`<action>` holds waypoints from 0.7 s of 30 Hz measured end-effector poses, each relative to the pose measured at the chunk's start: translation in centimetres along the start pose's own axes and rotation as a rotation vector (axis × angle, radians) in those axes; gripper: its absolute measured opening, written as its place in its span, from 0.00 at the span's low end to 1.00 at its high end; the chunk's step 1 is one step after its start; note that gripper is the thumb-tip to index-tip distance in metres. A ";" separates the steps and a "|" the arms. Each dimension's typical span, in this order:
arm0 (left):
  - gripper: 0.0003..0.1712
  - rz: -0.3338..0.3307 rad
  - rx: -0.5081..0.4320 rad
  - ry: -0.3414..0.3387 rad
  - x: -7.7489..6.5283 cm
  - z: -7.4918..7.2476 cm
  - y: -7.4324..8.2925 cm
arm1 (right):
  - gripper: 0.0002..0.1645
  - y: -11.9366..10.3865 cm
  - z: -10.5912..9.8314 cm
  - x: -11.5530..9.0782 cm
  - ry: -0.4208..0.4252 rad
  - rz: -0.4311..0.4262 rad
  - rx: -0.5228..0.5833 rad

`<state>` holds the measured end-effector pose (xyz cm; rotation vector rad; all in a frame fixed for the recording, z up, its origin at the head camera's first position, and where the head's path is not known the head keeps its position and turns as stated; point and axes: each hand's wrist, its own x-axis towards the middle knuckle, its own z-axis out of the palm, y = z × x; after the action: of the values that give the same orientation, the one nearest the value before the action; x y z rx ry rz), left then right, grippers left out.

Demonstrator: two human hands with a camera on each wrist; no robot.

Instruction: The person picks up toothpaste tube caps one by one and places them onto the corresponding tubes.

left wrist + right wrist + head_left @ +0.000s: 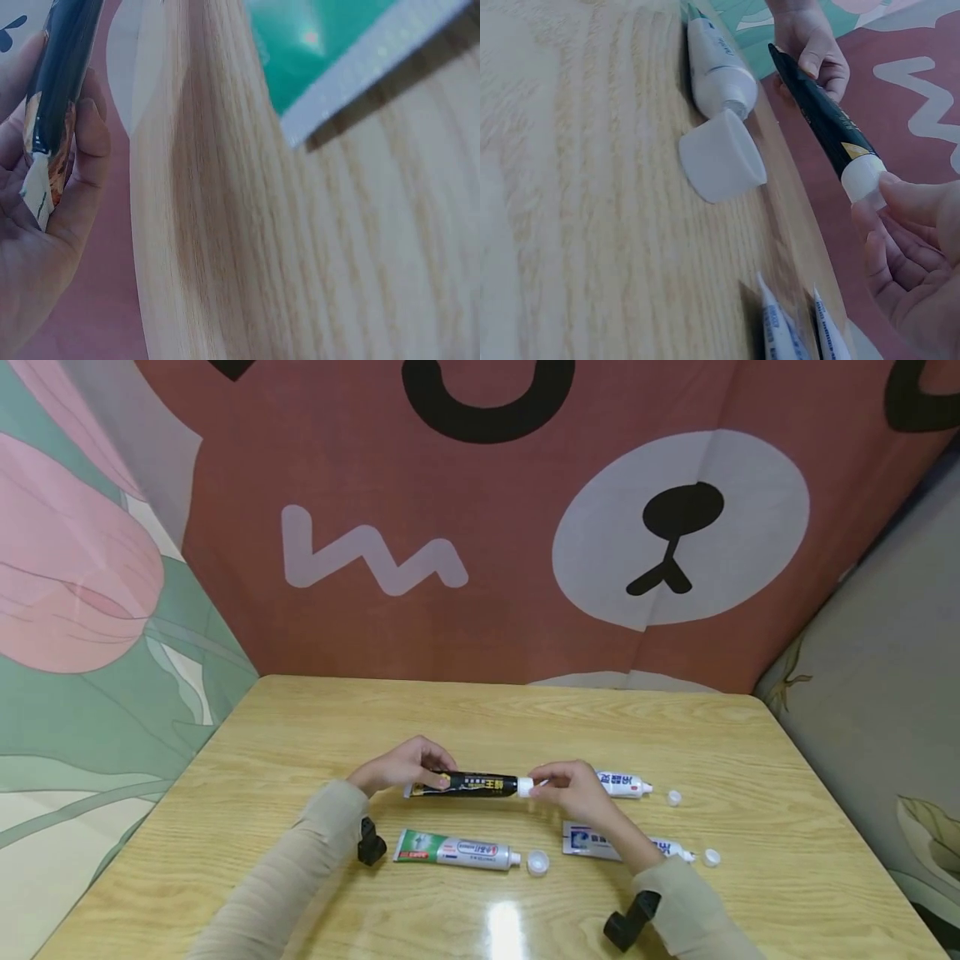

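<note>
A black toothpaste tube with gold print is held level above the table. My left hand grips its flat crimped end between thumb and fingers; the left wrist view shows the black tube in that hand. At the other end my right hand pinches the tube's white cap, which sits on the neck. Below the black tube lies a green and white toothpaste tube, its neck uncapped, with a loose white cap beside it.
To the right lie two white and blue tubes, a back one and a front one partly hidden by my right arm. A small white cap and another cap lie near their necks. The wooden table meets a bear-print cloth behind.
</note>
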<state>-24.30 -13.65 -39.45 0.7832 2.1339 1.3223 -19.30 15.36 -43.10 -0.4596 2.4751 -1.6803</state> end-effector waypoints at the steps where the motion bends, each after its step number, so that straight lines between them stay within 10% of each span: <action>1: 0.09 -0.001 -0.006 -0.001 0.0 0.0 0.0 | 0.18 0.0 0.0 0.0 0.004 -0.001 -0.006; 21: 0.10 0.001 -0.039 0.003 -0.1 -0.1 -0.5 | 0.23 -0.4 0.3 -0.3 -0.028 0.005 -0.046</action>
<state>-24.42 -13.95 -39.88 0.7678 2.1036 1.3619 -18.83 15.10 -42.89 -0.4781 2.4982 -1.6068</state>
